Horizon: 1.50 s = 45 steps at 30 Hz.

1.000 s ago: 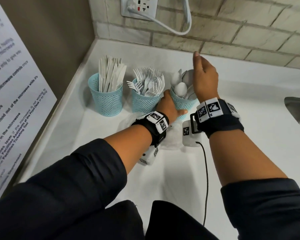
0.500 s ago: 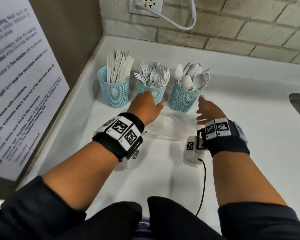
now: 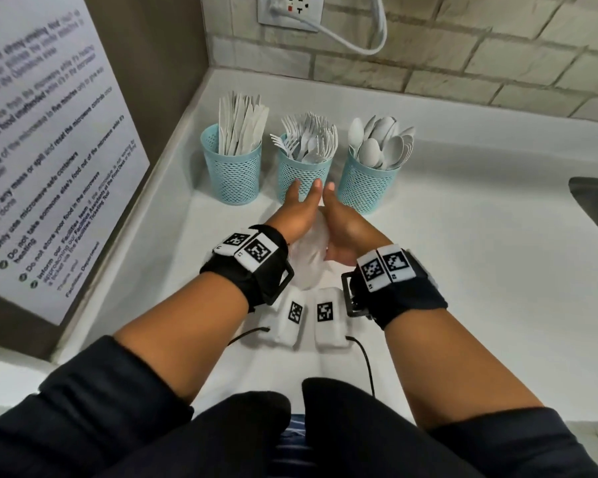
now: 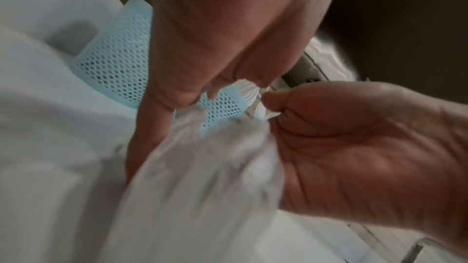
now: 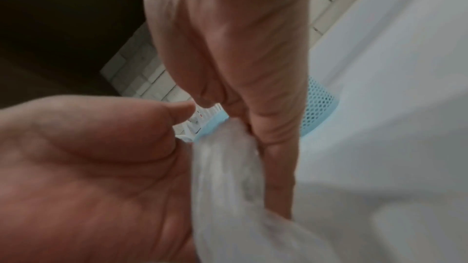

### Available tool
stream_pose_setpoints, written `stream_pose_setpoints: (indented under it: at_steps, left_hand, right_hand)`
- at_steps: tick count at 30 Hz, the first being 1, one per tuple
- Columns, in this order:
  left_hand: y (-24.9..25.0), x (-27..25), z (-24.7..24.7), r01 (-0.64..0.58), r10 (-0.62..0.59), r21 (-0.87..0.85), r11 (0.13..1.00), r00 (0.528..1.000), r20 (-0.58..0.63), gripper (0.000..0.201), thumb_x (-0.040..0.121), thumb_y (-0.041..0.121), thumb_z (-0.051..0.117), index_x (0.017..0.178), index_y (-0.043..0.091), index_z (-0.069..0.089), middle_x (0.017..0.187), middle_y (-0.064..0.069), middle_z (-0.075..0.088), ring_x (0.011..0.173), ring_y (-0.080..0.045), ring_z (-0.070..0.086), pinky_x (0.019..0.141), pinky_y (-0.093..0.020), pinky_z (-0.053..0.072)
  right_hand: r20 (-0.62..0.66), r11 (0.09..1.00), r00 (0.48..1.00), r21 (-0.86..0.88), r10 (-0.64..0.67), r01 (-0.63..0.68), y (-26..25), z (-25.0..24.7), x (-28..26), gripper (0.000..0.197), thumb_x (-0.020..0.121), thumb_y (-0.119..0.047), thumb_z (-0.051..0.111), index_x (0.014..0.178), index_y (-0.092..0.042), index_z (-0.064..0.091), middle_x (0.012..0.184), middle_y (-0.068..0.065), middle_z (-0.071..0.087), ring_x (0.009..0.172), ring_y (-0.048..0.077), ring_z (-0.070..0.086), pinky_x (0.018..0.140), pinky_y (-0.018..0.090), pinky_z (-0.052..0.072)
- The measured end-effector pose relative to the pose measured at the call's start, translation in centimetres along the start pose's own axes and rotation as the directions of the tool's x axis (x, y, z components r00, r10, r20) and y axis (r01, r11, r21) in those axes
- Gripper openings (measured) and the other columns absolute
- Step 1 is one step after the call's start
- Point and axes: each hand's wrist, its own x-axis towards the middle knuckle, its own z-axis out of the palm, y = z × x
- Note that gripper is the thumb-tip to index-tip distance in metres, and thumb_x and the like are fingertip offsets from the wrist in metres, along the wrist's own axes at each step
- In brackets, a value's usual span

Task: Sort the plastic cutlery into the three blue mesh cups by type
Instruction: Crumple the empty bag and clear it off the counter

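Observation:
Three blue mesh cups stand in a row at the back of the white counter [image 3: 463, 270]. The left cup [image 3: 233, 174] holds knives [image 3: 240, 122], the middle cup [image 3: 302, 170] forks [image 3: 308, 136], the right cup [image 3: 365, 182] spoons [image 3: 380, 139]. In front of the middle cup, my left hand [image 3: 297, 215] and right hand [image 3: 342, 222] face each other with straight fingers. They press a crumpled clear plastic bag [image 3: 308, 257] between the palms. The wrist views show the bag [image 4: 202, 187] [image 5: 228, 177] squeezed between both hands, with a mesh cup [image 4: 113, 67] just beyond.
A steel sink [image 3: 594, 201] cuts into the counter at the right edge. A printed notice [image 3: 32, 150] covers the left wall. On the brick back wall, a socket [image 3: 290, 8] has a white cable plugged in. The counter's corner lies behind the knife cup.
My right hand came down from above the spoon cup. Both hands closed in on each other and now squeeze the plastic bag, which lay flat on the counter before.

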Motion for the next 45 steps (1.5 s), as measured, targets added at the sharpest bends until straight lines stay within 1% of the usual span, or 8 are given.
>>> stream_pose_setpoints:
  at_steps: [6,11,14,21,27,32,40,45]
  left_hand:
    - [-1.0,0.2,-0.7,-0.061,0.051,-0.175,0.983,0.997,-0.065,0.051,0.075,0.062,0.056,0.100,0.018,0.057,0.114,-0.007,0.063,0.105,-0.022,0.061,0.097,-0.048,0.047]
    - [-2.2,0.8,-1.7,-0.136,0.096,-0.110,0.985,0.945,-0.314,0.035,0.074,0.025,0.074,0.063,0.020,0.041,0.082,-0.007,0.057,0.079,-0.022,0.054,0.079,-0.033,0.048]
    - [-1.9,0.5,-2.1,-0.233,0.204,-0.011,0.972,0.869,-0.450,0.039,0.084,0.021,0.066,0.063,0.021,0.033,0.066,0.004,0.044,0.071,-0.018,0.043,0.068,-0.023,0.033]
    - [-0.6,-0.8,-0.9,-0.336,0.299,-0.035,0.941,0.878,-0.374,0.034,0.096,0.035,0.046,0.121,0.013,0.045,0.110,-0.001,0.054,0.100,-0.016,0.052,0.087,-0.023,0.040]
    - [-1.5,0.2,-1.7,-0.251,0.208,-0.066,0.966,0.902,-0.378,0.051,0.085,0.061,0.044,0.091,0.013,0.059,0.107,-0.011,0.062,0.098,-0.025,0.060,0.094,-0.038,0.047]
    - [-1.9,-0.4,-1.6,-0.326,0.279,-0.055,0.944,0.873,-0.400,0.038,0.090,0.039,0.056,0.064,0.016,0.040,0.064,-0.001,0.049,0.068,-0.018,0.049,0.068,-0.028,0.041]
    - [-1.5,-2.2,-0.1,-0.441,0.435,0.087,0.893,0.800,-0.413,0.032,0.094,0.037,0.048,0.074,0.012,0.049,0.067,0.002,0.056,0.066,-0.016,0.055,0.069,-0.028,0.047]
    - [-0.6,-2.6,0.0,-0.337,0.352,0.107,0.935,0.864,-0.359,0.056,0.101,0.039,0.027,0.090,0.000,0.066,0.091,-0.018,0.068,0.086,-0.026,0.061,0.079,-0.031,0.045]
  right_hand:
    - [0.113,0.970,0.992,0.228,0.060,-0.085,-0.5,0.2,-0.3,0.085,0.089,-0.068,0.006,0.123,-0.005,0.053,0.105,0.011,0.063,0.093,0.023,0.060,0.085,0.039,0.048]
    - [-0.031,0.984,0.988,0.104,0.148,-0.144,-0.4,-0.5,-0.8,0.073,0.091,-0.066,0.013,0.094,-0.007,0.055,0.079,0.011,0.066,0.074,0.023,0.061,0.064,0.032,0.050]
    - [-0.051,0.963,0.972,-0.132,0.231,-0.236,-0.3,-0.1,-1.5,0.080,0.086,-0.072,0.017,0.113,-0.001,0.044,0.091,0.024,0.061,0.061,0.028,0.063,0.052,0.029,0.055]
    - [0.029,0.917,0.997,0.391,0.071,-0.077,-0.6,0.9,-0.8,0.077,0.094,-0.060,0.012,0.125,0.002,0.045,0.094,0.017,0.061,0.065,0.026,0.070,0.054,0.034,0.059]
    - [-0.032,0.914,0.999,0.405,0.020,-0.005,-0.7,1.2,-0.9,0.079,0.092,-0.063,0.009,0.093,-0.004,0.061,0.076,0.009,0.070,0.073,0.021,0.066,0.064,0.029,0.055]
    - [-0.072,0.948,0.997,0.318,0.034,-0.009,-0.4,1.6,-1.5,0.072,0.094,-0.062,0.013,0.100,-0.005,0.057,0.089,0.012,0.062,0.081,0.025,0.061,0.070,0.039,0.051]
    - [-0.177,0.990,0.982,0.107,-0.071,0.091,-0.2,4.1,-2.1,0.059,0.097,-0.055,0.016,0.082,-0.016,0.059,0.070,0.010,0.058,0.063,0.020,0.056,0.064,0.031,0.050]
    - [-0.294,0.942,0.896,-0.062,-0.332,0.329,0.4,3.8,-1.7,0.044,0.100,-0.044,0.031,0.087,-0.014,0.061,0.082,0.011,0.065,0.070,0.019,0.062,0.056,0.028,0.054]
